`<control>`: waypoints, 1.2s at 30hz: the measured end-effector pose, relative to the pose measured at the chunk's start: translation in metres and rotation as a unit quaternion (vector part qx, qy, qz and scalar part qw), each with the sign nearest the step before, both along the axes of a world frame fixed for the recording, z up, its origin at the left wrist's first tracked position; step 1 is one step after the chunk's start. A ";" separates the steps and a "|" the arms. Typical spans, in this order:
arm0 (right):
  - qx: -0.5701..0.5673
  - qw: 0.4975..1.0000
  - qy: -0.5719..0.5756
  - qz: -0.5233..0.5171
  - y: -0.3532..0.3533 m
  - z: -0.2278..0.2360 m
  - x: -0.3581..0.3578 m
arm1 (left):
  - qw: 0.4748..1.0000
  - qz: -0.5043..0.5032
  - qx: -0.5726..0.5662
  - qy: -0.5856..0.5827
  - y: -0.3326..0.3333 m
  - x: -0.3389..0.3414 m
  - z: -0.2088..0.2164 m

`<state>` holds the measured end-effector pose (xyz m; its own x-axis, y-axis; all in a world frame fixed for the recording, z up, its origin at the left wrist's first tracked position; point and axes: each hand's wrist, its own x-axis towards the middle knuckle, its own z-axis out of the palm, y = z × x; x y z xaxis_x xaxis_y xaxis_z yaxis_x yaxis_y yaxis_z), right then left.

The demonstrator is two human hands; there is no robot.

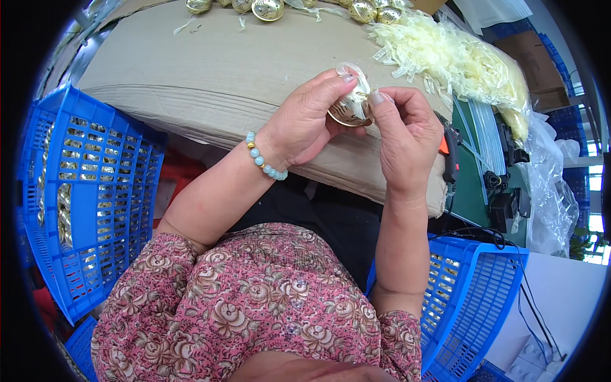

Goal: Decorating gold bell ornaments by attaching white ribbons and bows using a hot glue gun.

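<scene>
My left hand (304, 121), with a beaded bracelet at its wrist, is closed around a shiny gold ball ornament (344, 115) with dark markings. A sheer whitish ribbon (363, 83) comes off the top of the ball and loops up past my left thumb. Thumb and forefinger of my right hand (408, 140) are pinched together at the ribbon, close against the ball. Both hands are above the near edge of the cardboard-covered work surface (210, 70). My fingers hide part of the ball and the ribbon's lower end.
Several gold balls (267, 9) with ribbons lie along the far edge. Pale yellow ribbon strips (439, 54) are heaped at the far right, beside clear plastic wrap (547, 191) and a black adapter (503, 213). Blue crates stand at my left (83, 267) and right (474, 254).
</scene>
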<state>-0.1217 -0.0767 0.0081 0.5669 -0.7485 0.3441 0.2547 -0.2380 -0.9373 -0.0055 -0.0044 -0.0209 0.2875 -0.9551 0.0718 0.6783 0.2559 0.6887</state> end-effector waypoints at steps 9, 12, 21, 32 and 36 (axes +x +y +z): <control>0.030 0.999 -0.009 -0.009 0.003 -0.011 0.004 | 0.999 0.039 0.031 0.010 0.000 -0.001 -0.002; 0.059 0.998 -0.006 0.012 0.001 -0.014 0.004 | 0.998 0.045 0.036 0.010 -0.002 -0.002 -0.006; 0.131 0.990 -0.036 -0.039 -0.001 -0.019 0.010 | 0.999 0.024 0.034 0.023 -0.003 0.001 -0.005; -0.200 0.941 0.009 -0.274 0.016 0.004 -0.079 | 0.945 0.049 0.073 -0.314 -0.010 0.054 0.019; -0.195 0.794 0.190 -0.543 0.009 0.020 -0.193 | 0.706 0.361 0.131 -0.595 -0.025 0.196 0.022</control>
